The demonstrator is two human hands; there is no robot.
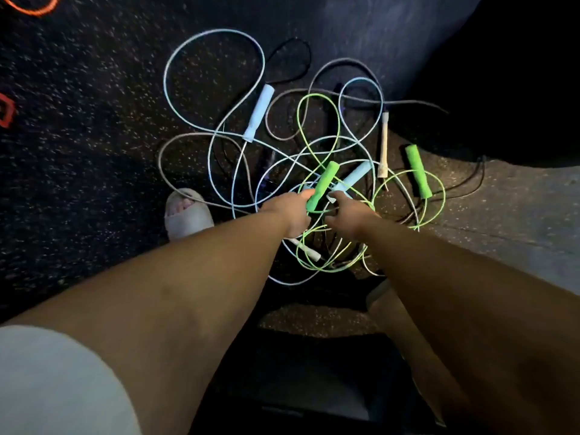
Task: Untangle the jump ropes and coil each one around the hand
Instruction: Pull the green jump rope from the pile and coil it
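Just beyond both hands, on the dark speckled floor (94, 146), the jump ropes (233, 189) lie in one loose heap, uncoiled. The pale blue rope (216, 32) throws the widest loop away from the hands. The green rope (317, 95) circles nearer and under the wrists, and a grey rope (160, 158) trails out to the left.

The cords look thin, light and springy, so they are likely to slide freely yet snag where loops cross. The stiff padded handles are the sure place to grip.

The left hand (288, 211) pinches the lower end of the near green handle (323, 186). The right hand (348, 211) curls over the cords beside it, and I cannot tell whether it holds anything.

A pale blue handle (356, 175) lies against the green one, with a white handle (309, 251) under the left wrist. A sandalled foot (185, 215) sits left of the hands, close to the grey cord.
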